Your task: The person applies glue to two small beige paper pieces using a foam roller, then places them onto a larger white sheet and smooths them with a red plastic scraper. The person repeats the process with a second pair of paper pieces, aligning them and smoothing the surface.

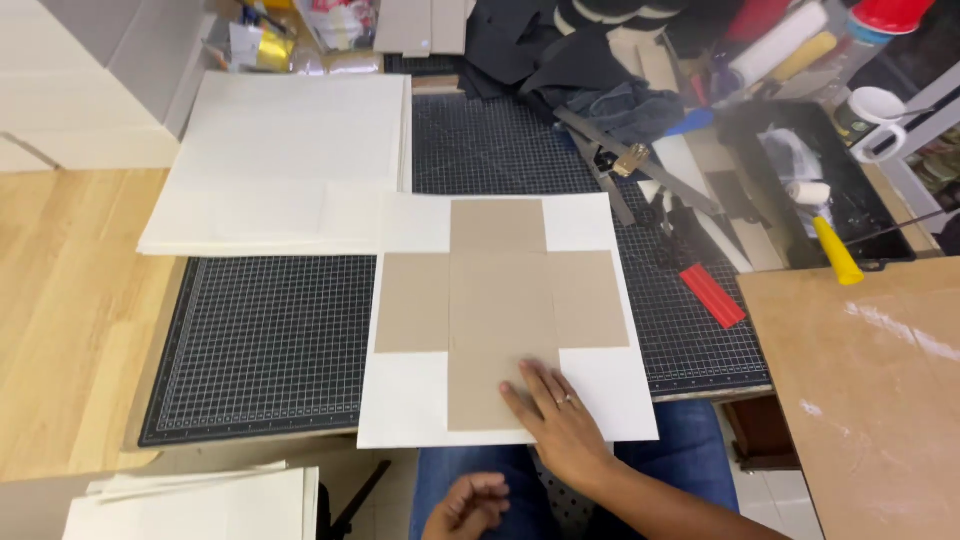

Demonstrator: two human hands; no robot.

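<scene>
Closest to the lens, the left hand (465,505) hangs over a lap in blue jeans (690,450), its fingers loosely curled and holding nothing. The right hand (560,420) lies flat, fingers spread and palm down. It presses on the lower right corner of the cross-shaped piece of brown cardboard (497,310).

That cardboard cross lies flat in the middle of a large white paper sheet (410,400), whose bare corners show between the arms of the cross. Under both, reaching out to the left and right of the cross, is a dark gridded cutting mat (260,340).

Up and to the left of the cross a stack of large white sheets (290,160) overlaps the mat. Up and to its right lie a long metal ruler (640,165) and a flat red strip (712,295). Further right, a yellow-handled roller (835,250) sits in a black tray (870,225). A bare brown board (860,380) lies to the right of the cross, and another pile of white sheets (200,500) lies down and to the left.

By the look of it, the step in hand is pressing the cardboard down onto the white sheet. Working on across the cross would call for even, flat pressure and a steady sheet, so that nothing skews.
</scene>
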